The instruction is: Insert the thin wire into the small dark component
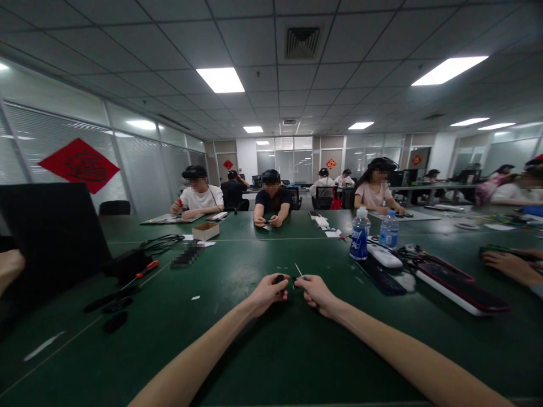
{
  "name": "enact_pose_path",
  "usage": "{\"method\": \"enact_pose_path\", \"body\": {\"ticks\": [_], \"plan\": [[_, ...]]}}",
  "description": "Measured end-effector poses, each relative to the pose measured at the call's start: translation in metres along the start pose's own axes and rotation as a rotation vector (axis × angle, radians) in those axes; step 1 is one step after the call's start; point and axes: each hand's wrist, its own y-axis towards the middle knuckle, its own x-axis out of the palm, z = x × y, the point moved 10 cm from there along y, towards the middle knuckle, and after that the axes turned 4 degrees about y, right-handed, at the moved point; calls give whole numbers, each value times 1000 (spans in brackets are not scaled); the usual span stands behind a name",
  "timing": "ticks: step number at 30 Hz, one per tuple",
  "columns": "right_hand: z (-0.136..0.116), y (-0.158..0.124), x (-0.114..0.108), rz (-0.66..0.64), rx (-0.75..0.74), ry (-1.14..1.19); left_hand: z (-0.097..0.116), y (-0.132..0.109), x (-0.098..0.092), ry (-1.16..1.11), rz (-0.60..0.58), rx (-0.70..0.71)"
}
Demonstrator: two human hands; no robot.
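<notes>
My left hand (269, 294) is closed, its thumb and fingers pinching a small dark object (278, 278) whose kind I cannot make out. Just to its right, with a narrow gap between them, my right hand (316, 294) is closed on a thin metal rod (298, 270) that points up and to the left. A small dark piece (296, 281) shows at the right fingertips, partly hidden. Both hands are held over the green table (237, 350), forearms reaching in from the bottom edge.
At left lie an orange-handled screwdriver (147, 269), a black laptop-like panel (51, 232) and a small cardboard box (206, 230). Bottles (360, 234), a dark phone (382, 274) and a white-edged device (462, 282) are at right. Other people's hands (511, 264) work around the table.
</notes>
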Motion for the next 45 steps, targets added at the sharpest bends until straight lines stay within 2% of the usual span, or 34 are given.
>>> {"method": "enact_pose_path", "body": {"ticks": [6, 10, 17, 21, 24, 30, 35, 40, 45], "plan": [[2, 3, 0, -22, 3, 13, -4, 3, -10, 97, 67, -19], [5, 7, -4, -19, 31, 31, -3, 3, -12, 140, 54, -24], [5, 16, -20, -9, 67, 25, -7, 6, -8, -2, -20, -36], [6, 14, -15, -71, 85, 26, -7, 7, -6, -103, -37, -28], [4, 10, -7, -107, 65, 27, -7, 7, -6, -76, -28, -25], [-2, -1, 7, -164, 47, 7, 3, 2, -4, 233, 0, 31], [-4, -6, 12, -184, 57, 2, 31, -7, 6, 574, -18, 190], [6, -6, 15, -239, 110, 42, 52, -17, 16, 923, -18, 289], [10, -5, 17, -266, 107, 58, 66, -26, 28, 1119, -22, 367]]}}
